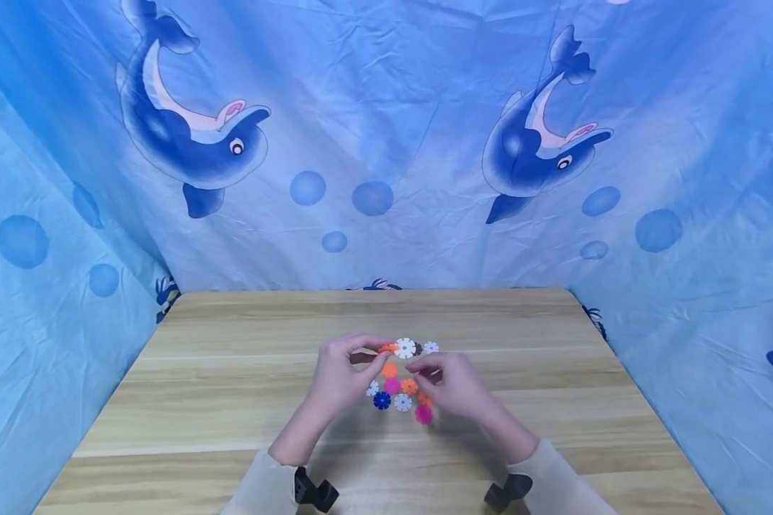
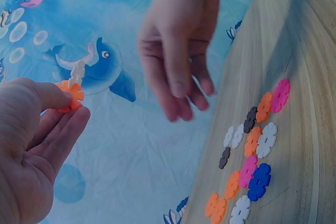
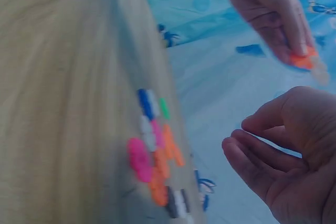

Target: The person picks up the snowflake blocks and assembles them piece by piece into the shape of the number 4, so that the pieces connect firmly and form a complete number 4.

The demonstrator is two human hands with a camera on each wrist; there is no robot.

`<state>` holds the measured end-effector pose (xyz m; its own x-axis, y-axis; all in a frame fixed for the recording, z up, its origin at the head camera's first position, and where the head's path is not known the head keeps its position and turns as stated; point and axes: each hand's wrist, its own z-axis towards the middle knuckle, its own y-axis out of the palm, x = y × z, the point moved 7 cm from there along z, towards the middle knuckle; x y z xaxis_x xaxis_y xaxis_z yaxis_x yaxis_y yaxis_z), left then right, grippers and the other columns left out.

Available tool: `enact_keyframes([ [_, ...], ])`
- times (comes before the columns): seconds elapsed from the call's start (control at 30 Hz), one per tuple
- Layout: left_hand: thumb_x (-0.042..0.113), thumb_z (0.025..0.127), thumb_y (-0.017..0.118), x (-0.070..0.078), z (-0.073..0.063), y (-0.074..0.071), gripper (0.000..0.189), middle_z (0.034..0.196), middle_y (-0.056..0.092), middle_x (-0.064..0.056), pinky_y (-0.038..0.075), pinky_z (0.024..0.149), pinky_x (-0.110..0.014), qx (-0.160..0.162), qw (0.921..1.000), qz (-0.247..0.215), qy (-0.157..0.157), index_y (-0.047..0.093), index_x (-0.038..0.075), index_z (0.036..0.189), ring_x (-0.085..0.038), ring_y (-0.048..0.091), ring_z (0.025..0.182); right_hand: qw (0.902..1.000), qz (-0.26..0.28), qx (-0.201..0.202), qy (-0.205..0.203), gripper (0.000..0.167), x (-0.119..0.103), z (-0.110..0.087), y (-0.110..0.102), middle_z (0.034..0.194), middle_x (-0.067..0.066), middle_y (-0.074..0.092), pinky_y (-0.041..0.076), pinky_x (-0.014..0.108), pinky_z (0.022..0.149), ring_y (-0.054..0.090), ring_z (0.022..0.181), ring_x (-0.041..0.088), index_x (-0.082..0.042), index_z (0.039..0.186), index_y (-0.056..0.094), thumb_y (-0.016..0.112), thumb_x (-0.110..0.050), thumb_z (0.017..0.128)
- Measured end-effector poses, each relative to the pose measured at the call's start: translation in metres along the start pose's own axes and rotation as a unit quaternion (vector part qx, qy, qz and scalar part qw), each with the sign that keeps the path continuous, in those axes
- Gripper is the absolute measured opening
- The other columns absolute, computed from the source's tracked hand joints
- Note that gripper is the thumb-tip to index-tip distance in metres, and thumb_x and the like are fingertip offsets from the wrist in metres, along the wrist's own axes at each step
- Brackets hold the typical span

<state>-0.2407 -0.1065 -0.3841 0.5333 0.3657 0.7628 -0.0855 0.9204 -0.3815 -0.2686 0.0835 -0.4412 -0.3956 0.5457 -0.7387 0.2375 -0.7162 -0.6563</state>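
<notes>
My left hand (image 1: 340, 370) pinches an orange notched flower-shaped disc (image 2: 76, 96) between thumb and fingers, raised above the table. A white disc (image 2: 77, 73) of the same kind is joined to it and stands out past the fingertips. To the right, my right hand (image 1: 454, 386) hovers with its fingers loosely bent and nothing between thumb and fingertips, as the right wrist view shows. Beneath both hands lie several loose discs, among them a dark blue disc (image 1: 382, 400), a pink disc (image 1: 424, 415) and an orange disc (image 2: 253, 141).
The loose discs form a small cluster on the wooden table (image 1: 200, 400), including a white disc (image 2: 240, 210) and a green disc (image 3: 165, 108). A blue dolphin-print curtain (image 1: 386, 143) hangs behind the table's far edge and along its sides.
</notes>
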Motion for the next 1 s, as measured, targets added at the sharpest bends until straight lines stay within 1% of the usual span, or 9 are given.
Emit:
enact_keyframes([
  [0.07, 0.001, 0.091, 0.082, 0.000, 0.000, 0.001, 0.020, 0.102, 0.083, 0.000, 0.066, 0.079, -0.025, -0.002, 1.0000, -0.002, -0.002, 0.083, 0.014, 0.106, -0.016, 0.079, 0.095, 0.9989, -0.040, -0.010, -0.021, 0.024, 0.001, 0.000, 0.007, 0.111, 0.012, 0.081, 0.062, 0.019, 0.077, 0.075, 0.089, 0.014, -0.006, 0.118, 0.080, 0.073, -0.001, 0.095],
  [0.17, 0.002, 0.091, 0.082, 0.000, 0.000, 0.001, 0.020, 0.102, 0.083, 0.001, 0.066, 0.080, -0.024, -0.006, 1.0000, -0.003, -0.003, 0.083, 0.015, 0.106, -0.014, 0.079, 0.095, 0.9944, -0.095, -0.024, -0.038, 0.026, 0.003, 0.002, 0.018, 0.110, 0.009, 0.081, 0.064, 0.026, 0.082, 0.075, 0.095, 0.017, -0.007, 0.118, 0.080, 0.073, -0.002, 0.094],
  [0.33, 0.002, 0.091, 0.082, 0.000, 0.000, 0.002, 0.018, 0.101, 0.083, 0.001, 0.066, 0.079, -0.024, -0.010, 0.9999, -0.006, -0.005, 0.083, 0.014, 0.104, -0.014, 0.079, 0.094, 0.9799, -0.180, -0.051, -0.070, 0.025, 0.007, 0.004, 0.035, 0.112, 0.005, 0.081, 0.064, 0.039, 0.094, 0.075, 0.107, 0.023, -0.009, 0.117, 0.081, 0.074, -0.002, 0.094],
  [0.47, 0.002, 0.091, 0.082, -0.001, -0.001, 0.004, 0.017, 0.102, 0.082, 0.001, 0.066, 0.079, -0.023, -0.015, 0.9998, -0.006, -0.010, 0.083, 0.015, 0.103, -0.014, 0.079, 0.094, 0.9651, -0.225, -0.066, -0.116, 0.024, 0.009, 0.002, 0.045, 0.110, 0.003, 0.081, 0.063, 0.041, 0.098, 0.074, 0.107, 0.023, -0.011, 0.113, 0.082, 0.071, 0.000, 0.095],
  [0.63, 0.003, 0.092, 0.082, -0.001, -0.001, 0.005, 0.016, 0.103, 0.082, 0.002, 0.065, 0.080, -0.022, -0.019, 0.9997, -0.002, -0.013, 0.083, 0.015, 0.103, -0.014, 0.078, 0.095, 0.9523, -0.260, -0.053, -0.150, 0.021, 0.009, 0.000, 0.051, 0.108, 0.004, 0.081, 0.063, 0.038, 0.098, 0.074, 0.105, 0.023, -0.010, 0.110, 0.083, 0.073, -0.001, 0.094],
  [0.73, 0.003, 0.091, 0.082, -0.001, -0.001, 0.006, 0.017, 0.104, 0.082, 0.002, 0.065, 0.079, -0.022, -0.021, 0.9997, 0.000, -0.013, 0.083, 0.016, 0.103, -0.014, 0.078, 0.095, 0.9549, -0.262, -0.044, -0.133, 0.015, 0.012, 0.001, 0.051, 0.102, 0.004, 0.078, 0.064, 0.034, 0.090, 0.073, 0.098, 0.020, -0.009, 0.108, 0.083, 0.076, -0.005, 0.095],
  [0.83, 0.004, 0.092, 0.082, -0.001, -0.001, 0.006, 0.018, 0.105, 0.082, 0.003, 0.065, 0.079, -0.022, -0.024, 0.9996, 0.003, -0.017, 0.083, 0.017, 0.104, -0.014, 0.078, 0.096, 0.9603, -0.259, -0.040, -0.095, 0.015, 0.018, 0.003, 0.050, 0.100, 0.004, 0.073, 0.065, 0.031, 0.085, 0.071, 0.093, 0.017, -0.007, 0.108, 0.083, 0.079, -0.008, 0.094],
  [0.9, 0.004, 0.092, 0.082, -0.002, -0.001, 0.007, 0.019, 0.105, 0.082, 0.005, 0.065, 0.079, -0.022, -0.026, 0.9994, 0.004, -0.021, 0.083, 0.018, 0.104, -0.013, 0.078, 0.096, 0.9629, -0.257, -0.037, -0.074, 0.015, 0.022, 0.004, 0.049, 0.100, 0.005, 0.072, 0.065, 0.031, 0.084, 0.071, 0.092, 0.017, -0.007, 0.108, 0.083, 0.080, -0.009, 0.093],
  [1.0, 0.004, 0.092, 0.082, -0.002, -0.001, 0.007, 0.020, 0.105, 0.082, 0.005, 0.065, 0.079, -0.022, -0.029, 0.9993, 0.004, -0.025, 0.083, 0.019, 0.105, -0.013, 0.078, 0.097, 0.9642, -0.256, -0.033, -0.062, 0.016, 0.024, 0.004, 0.049, 0.101, 0.005, 0.074, 0.066, 0.034, 0.086, 0.072, 0.094, 0.019, -0.008, 0.107, 0.083, 0.081, -0.007, 0.091],
])
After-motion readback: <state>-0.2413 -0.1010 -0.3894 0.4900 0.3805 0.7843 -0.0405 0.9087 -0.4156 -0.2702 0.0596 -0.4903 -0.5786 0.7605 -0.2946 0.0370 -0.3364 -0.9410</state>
